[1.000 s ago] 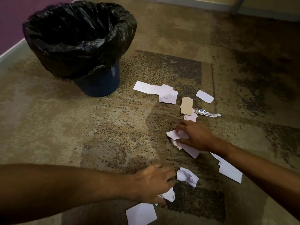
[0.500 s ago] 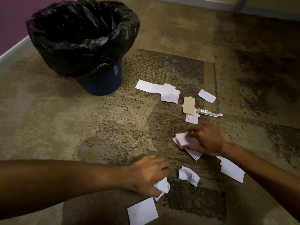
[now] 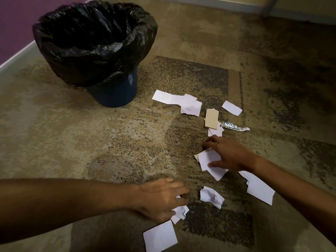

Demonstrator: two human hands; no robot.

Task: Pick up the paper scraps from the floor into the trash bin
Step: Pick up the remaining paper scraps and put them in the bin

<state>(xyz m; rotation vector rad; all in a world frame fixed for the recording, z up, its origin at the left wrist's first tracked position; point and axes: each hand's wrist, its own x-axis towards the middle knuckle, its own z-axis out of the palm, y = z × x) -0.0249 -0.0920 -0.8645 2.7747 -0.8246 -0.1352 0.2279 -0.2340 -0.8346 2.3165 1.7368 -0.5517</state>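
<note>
Several white paper scraps lie scattered on the carpet. My right hand (image 3: 229, 155) pinches a small stack of white scraps (image 3: 209, 159) between thumb and fingers, low over the floor. My left hand (image 3: 161, 199) grips a crumpled white scrap (image 3: 180, 212) near the bottom centre. A crumpled scrap (image 3: 211, 196) lies between my hands. A flat white square (image 3: 160, 238) lies below my left hand, and a larger piece (image 3: 260, 190) sits under my right forearm. More scraps (image 3: 179, 101) and a tan card (image 3: 211, 118) lie farther off. The blue trash bin (image 3: 94, 42) with a black liner stands at the upper left.
A small silvery wrapper (image 3: 234, 126) lies beside the tan card. A purple wall with a pale baseboard (image 3: 16, 55) runs behind the bin. Another baseboard and a post (image 3: 271, 6) border the far edge of the patterned carpet.
My right hand gathered the scraps under it and lifted their edge off the carpet. My left hand closed on the crumpled scrap and drew it slightly left.
</note>
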